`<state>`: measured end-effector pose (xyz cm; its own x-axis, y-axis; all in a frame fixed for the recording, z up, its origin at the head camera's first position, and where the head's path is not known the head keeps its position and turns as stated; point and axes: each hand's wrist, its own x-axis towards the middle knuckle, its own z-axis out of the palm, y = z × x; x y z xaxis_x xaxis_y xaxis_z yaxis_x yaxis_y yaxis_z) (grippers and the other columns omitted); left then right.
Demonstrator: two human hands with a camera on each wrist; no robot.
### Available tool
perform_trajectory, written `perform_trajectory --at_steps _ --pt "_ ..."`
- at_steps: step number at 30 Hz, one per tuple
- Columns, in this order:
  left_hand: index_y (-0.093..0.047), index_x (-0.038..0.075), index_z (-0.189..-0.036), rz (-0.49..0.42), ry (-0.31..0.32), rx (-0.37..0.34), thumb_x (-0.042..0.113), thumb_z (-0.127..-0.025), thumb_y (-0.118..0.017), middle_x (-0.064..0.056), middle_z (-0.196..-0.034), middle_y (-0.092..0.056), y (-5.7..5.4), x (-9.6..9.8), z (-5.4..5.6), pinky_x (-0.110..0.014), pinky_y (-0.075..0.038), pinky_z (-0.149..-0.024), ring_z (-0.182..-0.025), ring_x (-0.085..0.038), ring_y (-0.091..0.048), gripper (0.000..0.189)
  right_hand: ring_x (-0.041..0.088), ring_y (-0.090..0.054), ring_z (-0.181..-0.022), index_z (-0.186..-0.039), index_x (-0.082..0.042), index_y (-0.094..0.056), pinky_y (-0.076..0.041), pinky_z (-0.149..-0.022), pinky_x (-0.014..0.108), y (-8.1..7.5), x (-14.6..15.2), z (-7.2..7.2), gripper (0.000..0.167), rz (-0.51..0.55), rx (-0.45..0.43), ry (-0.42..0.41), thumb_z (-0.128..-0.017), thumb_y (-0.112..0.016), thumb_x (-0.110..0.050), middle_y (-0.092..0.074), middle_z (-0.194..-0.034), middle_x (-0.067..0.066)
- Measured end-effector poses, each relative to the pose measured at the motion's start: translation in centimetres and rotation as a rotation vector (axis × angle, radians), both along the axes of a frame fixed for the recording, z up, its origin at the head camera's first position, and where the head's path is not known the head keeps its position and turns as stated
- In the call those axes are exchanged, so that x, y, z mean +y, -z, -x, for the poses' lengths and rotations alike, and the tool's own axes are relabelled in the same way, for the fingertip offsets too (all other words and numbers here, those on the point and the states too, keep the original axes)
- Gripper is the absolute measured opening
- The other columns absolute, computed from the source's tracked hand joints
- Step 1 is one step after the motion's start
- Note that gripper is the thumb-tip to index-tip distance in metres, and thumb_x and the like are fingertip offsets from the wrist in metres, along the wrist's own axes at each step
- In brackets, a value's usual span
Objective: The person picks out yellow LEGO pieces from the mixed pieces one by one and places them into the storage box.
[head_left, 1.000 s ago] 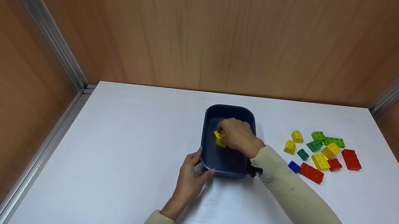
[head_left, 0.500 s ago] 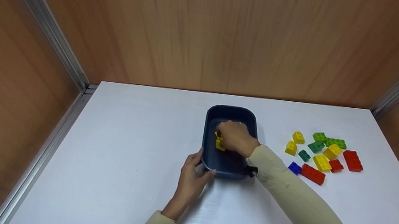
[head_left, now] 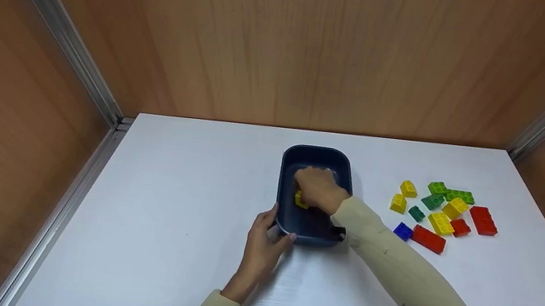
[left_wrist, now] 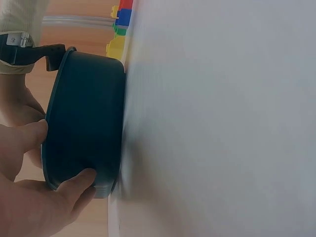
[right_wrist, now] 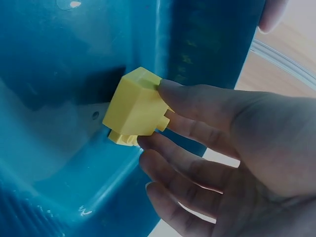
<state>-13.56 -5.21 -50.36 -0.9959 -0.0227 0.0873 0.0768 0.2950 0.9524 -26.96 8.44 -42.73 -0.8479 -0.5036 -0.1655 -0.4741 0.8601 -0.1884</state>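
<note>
Yellow brick (right_wrist: 131,108): gripped inside the dark blue container (head_left: 305,225), work unfinished in our judgement.
Nearest us, the left hand (head_left: 261,248) grips the container's near left corner, its digits on rim and outer wall. Within, the right hand (head_left: 319,185) pinches the brick between thumb and fingers; under it we note what appears to be a 2nd yellow piece (right_wrist: 122,138), joined or separate we cannot tell. Done, as we judge: only yellow stands within the walls. Left: 12 loose bricks (head_left: 440,223) (4 yellow, 4 green, 3 red, 1 blue) lying untouched on the white table (head_left: 169,187), well right of the container. Labels: the tag (left_wrist: 18,39) on the black wrist strap (left_wrist: 10,52) bears a mark too small to read; we read no brand.
</note>
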Motion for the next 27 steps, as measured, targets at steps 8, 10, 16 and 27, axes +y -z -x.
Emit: perform_trajectory --at_steps 8,10,16,27 --pt "-0.038 -0.009 -0.158 -0.008 0.001 0.021 0.007 -0.095 -0.08 -0.023 -0.146 -0.052 0.1 -0.1 0.0 -0.053 -0.04 -0.121 -0.143 -0.041 -0.05 0.078 0.027 -0.068 -0.082 -0.098 0.0 -0.073 -0.063 -0.087 0.052 -0.3 -0.4 -0.2 0.008 -0.052 0.007 -0.01 -0.091 -0.076 0.001 -0.075 -0.094 0.015" --pt "-0.037 -0.008 -0.159 -0.013 0.005 0.015 0.007 -0.095 -0.079 -0.023 -0.147 -0.052 0.1 -0.1 0.0 -0.052 -0.04 -0.121 -0.144 -0.04 -0.05 0.078 0.025 -0.066 -0.079 -0.098 0.0 -0.074 -0.063 -0.086 0.051 -0.2 -0.4 -0.1 0.007 -0.059 0.004 -0.008 -0.092 -0.075 0.002 -0.075 -0.093 0.015" --pt "-0.035 -0.007 -0.16 -0.012 0.005 -0.01 0.006 -0.096 -0.078 -0.021 -0.147 -0.052 0.2 -0.1 0.0 -0.049 -0.04 -0.122 -0.145 -0.037 -0.049 0.078 0.027 -0.07 -0.084 -0.103 -0.001 -0.074 -0.063 -0.086 0.052 -0.2 0.0 -0.3 0.012 -0.051 0.0 -0.003 -0.092 -0.078 -0.004 -0.075 -0.097 0.014" --pt "-0.034 -0.009 -0.16 -0.018 0.012 0.004 0.007 -0.096 -0.079 -0.023 -0.146 -0.052 -0.1 -0.1 -0.1 -0.051 -0.041 -0.121 -0.144 -0.039 -0.05 0.079 0.033 -0.073 -0.107 -0.125 0.001 -0.073 -0.062 -0.093 0.051 -2.0 2.1 -0.7 0.033 0.053 -0.003 0.033 -0.096 -0.079 -0.014 -0.075 -0.12 0.017"
